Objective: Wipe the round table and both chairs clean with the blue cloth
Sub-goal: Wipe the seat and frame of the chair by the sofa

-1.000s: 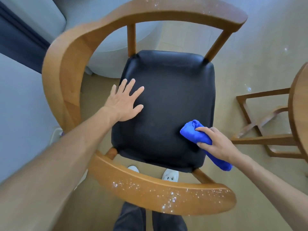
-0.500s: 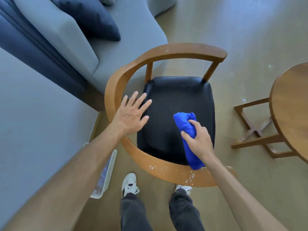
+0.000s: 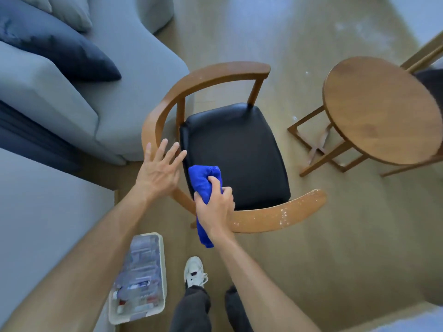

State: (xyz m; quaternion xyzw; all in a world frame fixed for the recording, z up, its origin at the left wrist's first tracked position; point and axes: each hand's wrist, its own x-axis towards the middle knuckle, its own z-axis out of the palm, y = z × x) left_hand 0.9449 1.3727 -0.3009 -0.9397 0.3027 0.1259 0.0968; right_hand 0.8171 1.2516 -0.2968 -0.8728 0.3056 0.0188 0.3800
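Note:
A wooden armchair (image 3: 211, 75) with a black seat (image 3: 237, 152) stands below me; white specks dot its near armrest (image 3: 280, 214). My right hand (image 3: 214, 207) grips the bunched blue cloth (image 3: 203, 180) over the seat's near left corner, the cloth's tail hanging below my wrist. My left hand (image 3: 158, 171) hovers with fingers spread beside the chair's curved back rail, at the seat's left edge. The round wooden table (image 3: 381, 109) stands to the right. A second chair (image 3: 429, 58) shows partly behind the table at the right edge.
A grey sofa (image 3: 107, 68) with a dark cushion (image 3: 62, 53) sits close behind the chair on the left. A white bin (image 3: 140, 279) holding small items stands on the floor by my feet. White specks lie scattered on the floor near the table.
The view has pulled back and up from the chair. My right hand has carried the cloth leftward across the seat to its near left corner. My left hand has lifted off the seat toward the rail.

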